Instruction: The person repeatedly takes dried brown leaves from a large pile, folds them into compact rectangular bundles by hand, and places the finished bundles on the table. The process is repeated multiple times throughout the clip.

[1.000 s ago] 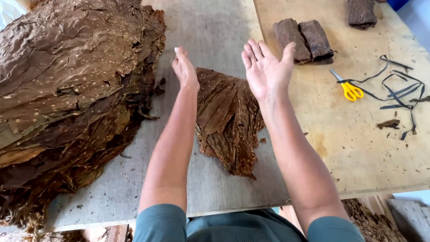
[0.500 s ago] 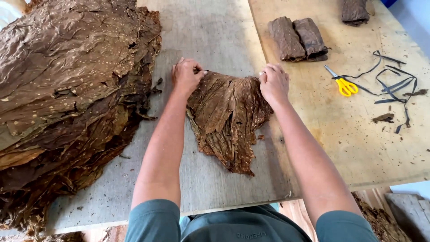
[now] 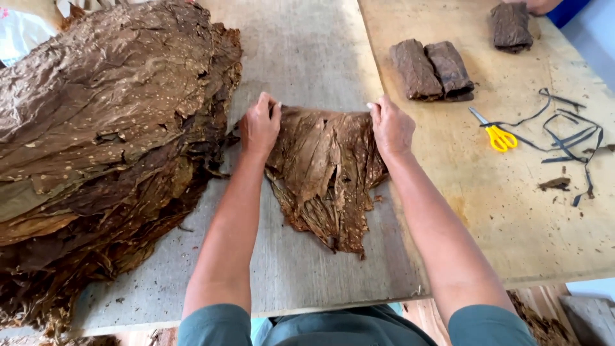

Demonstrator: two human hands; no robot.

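A small stack of brown dried leaves (image 3: 327,176) lies on the grey board (image 3: 307,57) in front of me. My left hand (image 3: 259,125) grips the stack's far left corner, fingers curled over the edge. At the far right corner my right hand (image 3: 391,127) holds the same stack the same way. The leaves taper to a ragged tip towards me.
A big heap of brown spotted leaves (image 3: 96,141) fills the left. On the wooden table (image 3: 512,211) at right lie two folded leaf bundles (image 3: 432,70), a third bundle (image 3: 511,25), yellow-handled scissors (image 3: 494,133) and dark strips (image 3: 567,138). Another person's hand (image 3: 541,5) shows at the top right.
My hands were raised and open above the small leaf stack; they came down onto its far corners and closed on it. The stack's far edge now looks squared between them.
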